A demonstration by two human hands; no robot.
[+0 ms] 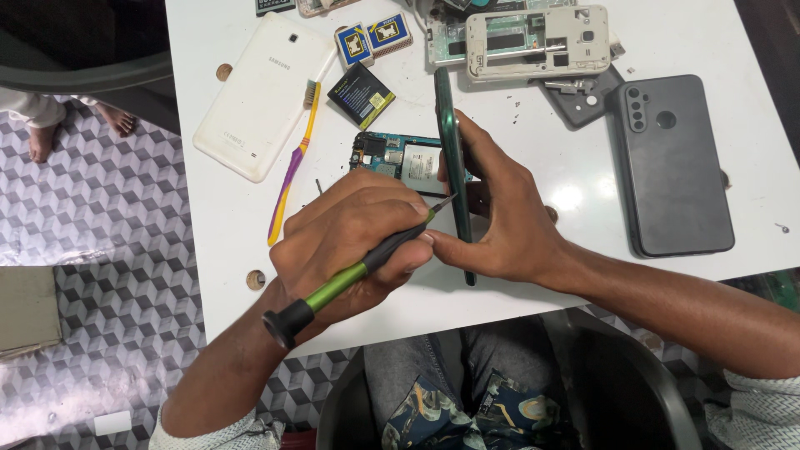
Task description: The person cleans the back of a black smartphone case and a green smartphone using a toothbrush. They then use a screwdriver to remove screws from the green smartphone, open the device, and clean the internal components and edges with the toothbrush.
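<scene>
On the white table (208,250), one white tablet back cover (262,92), one black phone back cover (675,167) and two small boxes (372,39) are seen. One green phone (452,158) is held on edge above the table's front, clasped by the right hand (500,225). One green-handled screwdriver (350,271) is gripped by the left hand (350,242), its tip set against the phone's edge.

Green phone (452,158) upright on edge; green-black screwdriver (358,268) tip seemingly touching it

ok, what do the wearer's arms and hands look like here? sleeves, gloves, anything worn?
Both hands are bare: no gloves, and no rings or watch visible on the left hand or the right hand. Forearms are bare too. A pale, whitish textured sleeve shows at the left elbow, pushed or rolled up, and a matching sleeve cuff shows at the right elbow by the frame edge.
</scene>
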